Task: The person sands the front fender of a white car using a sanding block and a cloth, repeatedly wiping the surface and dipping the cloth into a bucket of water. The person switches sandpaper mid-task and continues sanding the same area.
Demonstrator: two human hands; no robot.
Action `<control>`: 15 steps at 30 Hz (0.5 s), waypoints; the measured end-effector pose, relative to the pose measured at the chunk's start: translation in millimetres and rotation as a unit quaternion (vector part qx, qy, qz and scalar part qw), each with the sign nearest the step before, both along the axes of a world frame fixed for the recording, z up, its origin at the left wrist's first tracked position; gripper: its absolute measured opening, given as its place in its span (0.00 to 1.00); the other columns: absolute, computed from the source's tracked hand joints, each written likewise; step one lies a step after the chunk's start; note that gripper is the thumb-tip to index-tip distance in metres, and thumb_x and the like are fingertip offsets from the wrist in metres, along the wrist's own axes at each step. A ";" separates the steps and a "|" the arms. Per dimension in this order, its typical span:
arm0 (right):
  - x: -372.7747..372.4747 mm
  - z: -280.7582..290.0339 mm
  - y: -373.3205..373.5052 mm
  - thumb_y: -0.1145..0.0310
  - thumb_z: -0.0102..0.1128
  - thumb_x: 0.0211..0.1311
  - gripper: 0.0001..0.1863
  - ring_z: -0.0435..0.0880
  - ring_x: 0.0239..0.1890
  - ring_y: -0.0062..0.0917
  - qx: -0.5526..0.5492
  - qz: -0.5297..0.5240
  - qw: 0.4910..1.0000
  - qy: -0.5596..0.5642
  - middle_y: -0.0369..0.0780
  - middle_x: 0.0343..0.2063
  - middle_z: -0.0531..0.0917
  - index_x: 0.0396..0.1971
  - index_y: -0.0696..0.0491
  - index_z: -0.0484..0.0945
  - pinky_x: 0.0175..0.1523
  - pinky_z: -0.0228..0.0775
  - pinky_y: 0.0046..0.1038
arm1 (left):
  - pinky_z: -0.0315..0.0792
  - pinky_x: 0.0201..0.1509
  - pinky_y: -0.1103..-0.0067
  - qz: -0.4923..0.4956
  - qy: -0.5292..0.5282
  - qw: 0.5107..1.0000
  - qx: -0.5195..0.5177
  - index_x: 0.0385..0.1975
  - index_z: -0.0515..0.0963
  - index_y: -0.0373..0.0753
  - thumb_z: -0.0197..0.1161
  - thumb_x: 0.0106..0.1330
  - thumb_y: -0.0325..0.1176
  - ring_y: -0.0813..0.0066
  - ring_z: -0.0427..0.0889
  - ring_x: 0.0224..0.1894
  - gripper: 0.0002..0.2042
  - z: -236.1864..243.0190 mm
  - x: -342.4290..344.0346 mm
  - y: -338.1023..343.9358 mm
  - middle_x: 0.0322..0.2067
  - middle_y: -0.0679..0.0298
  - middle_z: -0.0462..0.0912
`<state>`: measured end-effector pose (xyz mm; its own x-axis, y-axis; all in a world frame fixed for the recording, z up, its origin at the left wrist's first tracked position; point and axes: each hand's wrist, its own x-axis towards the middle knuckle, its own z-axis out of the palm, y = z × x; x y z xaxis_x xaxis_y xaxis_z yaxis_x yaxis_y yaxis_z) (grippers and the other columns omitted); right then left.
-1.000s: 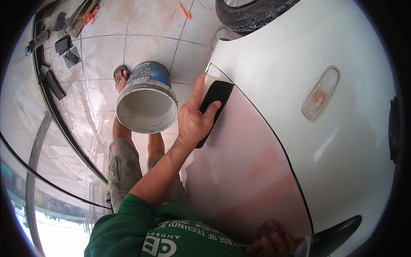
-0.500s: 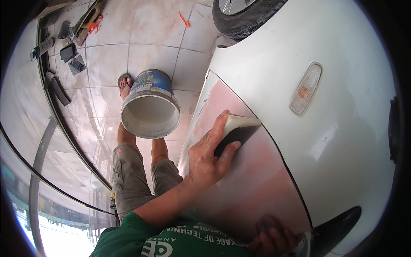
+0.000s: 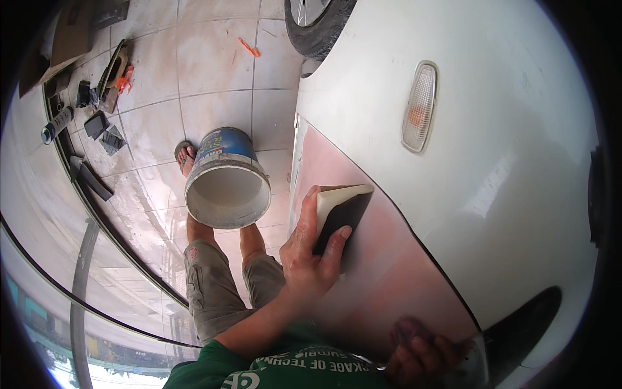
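My left hand [image 3: 311,259] grips a cream-and-black sanding block [image 3: 338,215] against a white car's panel [image 3: 406,285], whose surface is patchy pink and pale grey. My right hand [image 3: 424,356] is curled low at the panel's lower end, near a dark trim piece; whether it holds anything is hidden. A blue-and-white bucket [image 3: 227,191], seen from above with its pale inside showing, sits left of the block, by my legs.
The car's front wheel [image 3: 304,32] and side indicator [image 3: 419,106] are above. At left on the tiled floor lie a spray can [image 3: 57,125], dark sheets [image 3: 110,139], a cardboard piece [image 3: 61,45] and orange scraps [image 3: 249,48]. A glass wall [image 3: 45,259] borders the left.
My left hand and block have moved down the pink panel from near its top corner. The view has shifted, so the bucket appears lower and the indicator further left.
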<state>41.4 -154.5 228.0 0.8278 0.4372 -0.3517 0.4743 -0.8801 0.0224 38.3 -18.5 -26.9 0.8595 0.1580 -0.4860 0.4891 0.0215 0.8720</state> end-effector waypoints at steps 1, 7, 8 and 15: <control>0.3 -1.8 1.3 0.66 0.59 0.76 0.05 0.82 0.54 0.19 0.007 -0.001 1.000 -0.010 0.32 0.42 0.93 0.36 0.46 0.77 0.70 0.67 0.35 | 0.82 0.62 0.65 -0.009 -0.012 1.000 0.006 0.80 0.59 0.32 0.73 0.70 0.25 0.49 0.88 0.60 0.40 3.5 2.5 1.8 0.64 0.40 0.82; 11.8 -21.7 -4.6 0.66 0.60 0.76 0.07 0.82 0.52 0.19 0.066 0.019 0.993 -0.096 0.32 0.41 0.94 0.34 0.46 0.77 0.68 0.68 0.33 | 0.81 0.61 0.71 0.048 0.066 0.982 -0.173 0.80 0.60 0.32 0.76 0.70 0.29 0.60 0.88 0.57 0.41 -39.4 7.0 4.4 0.61 0.46 0.85; 12.7 -23.4 -5.1 0.67 0.60 0.76 0.07 0.82 0.52 0.19 0.070 0.022 0.992 -0.104 0.32 0.41 0.94 0.33 0.45 0.77 0.68 0.68 0.33 | 0.81 0.61 0.72 0.041 0.057 0.982 -0.178 0.80 0.60 0.33 0.76 0.70 0.29 0.61 0.88 0.56 0.42 -44.0 7.2 6.7 0.60 0.47 0.85; 15.8 -30.1 -5.6 0.67 0.60 0.76 0.09 0.83 0.50 0.18 0.097 0.038 0.985 -0.135 0.32 0.41 0.94 0.31 0.45 0.76 0.65 0.69 0.31 | 0.85 0.55 0.66 0.032 0.105 0.994 0.007 0.81 0.63 0.44 0.75 0.68 0.30 0.54 0.92 0.50 0.41 -107.5 8.1 1.9 0.51 0.47 0.90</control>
